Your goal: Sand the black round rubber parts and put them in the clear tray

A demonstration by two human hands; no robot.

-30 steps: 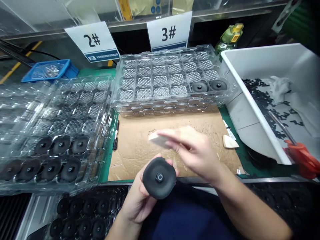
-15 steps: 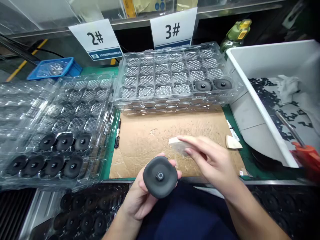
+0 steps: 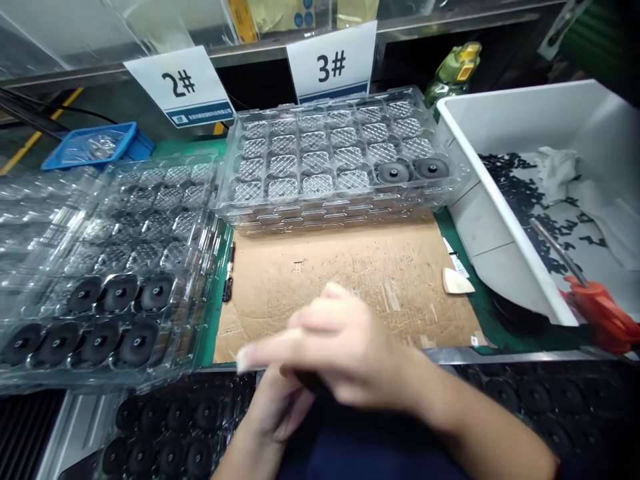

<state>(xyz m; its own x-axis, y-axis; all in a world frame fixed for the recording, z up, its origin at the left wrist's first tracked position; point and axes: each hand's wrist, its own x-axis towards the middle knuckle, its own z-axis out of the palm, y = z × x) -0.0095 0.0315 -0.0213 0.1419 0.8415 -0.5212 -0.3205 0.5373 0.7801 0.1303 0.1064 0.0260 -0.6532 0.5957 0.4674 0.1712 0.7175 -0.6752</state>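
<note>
In front of my body, my left hand [image 3: 280, 407] is closed around a black dished part [image 3: 314, 381], of which only a dark sliver shows. My right hand [image 3: 335, 347] lies across the top of it, blurred by motion. The small white block that the right hand pinched half a second ago is hidden behind its fingers, which are still curled. Behind both hands a brown cardboard sheet [image 3: 310, 267] covers the bench. Beyond it stands a stack of clear trays [image 3: 320, 183], with two black parts [image 3: 393, 173] in the top one's near right pockets.
Left are more clear trays [image 3: 200, 293], with several black parts [image 3: 119, 293]. A white bin [image 3: 493, 207] with small black pieces stands right, a red-handled tool [image 3: 603, 313] on its edge. A whitish wedge [image 3: 457, 281] and a black pen [image 3: 229, 270] lie on the bench.
My right hand has moved left and down over the black part in my left hand, covering most of it. The white block has gone out of sight.
</note>
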